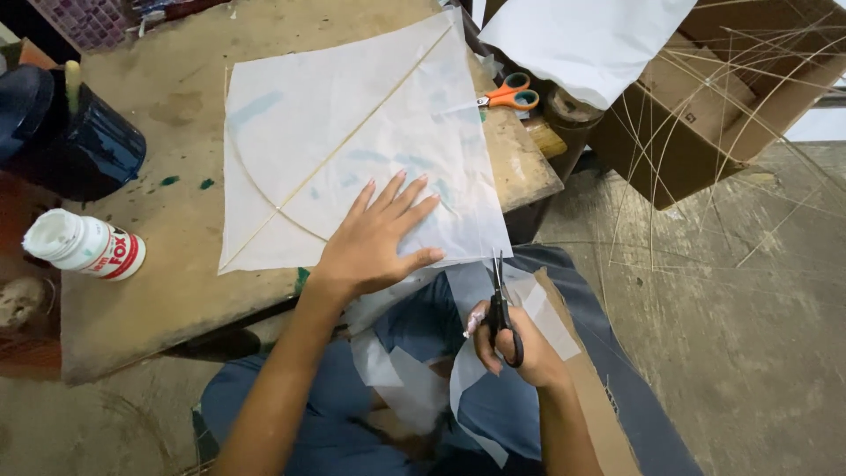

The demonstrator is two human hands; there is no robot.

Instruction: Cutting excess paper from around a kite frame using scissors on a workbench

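White paper (352,141): left hand (377,242) flat on it; right hand (515,345) grips black scissors (500,304).

Your white translucent paper (352,132) shows faint blue smears; your right hand's scissors (500,308) are black; far scissors (511,93) orange-handled; left glue bottle (84,245) white with red label; table (176,300) tan, green-spotted.

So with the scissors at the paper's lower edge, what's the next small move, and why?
Probably close the black scissors to snip along the white paper edge: the right hand points the blades at the lower right corner, while the left hand presses the sheet flat.
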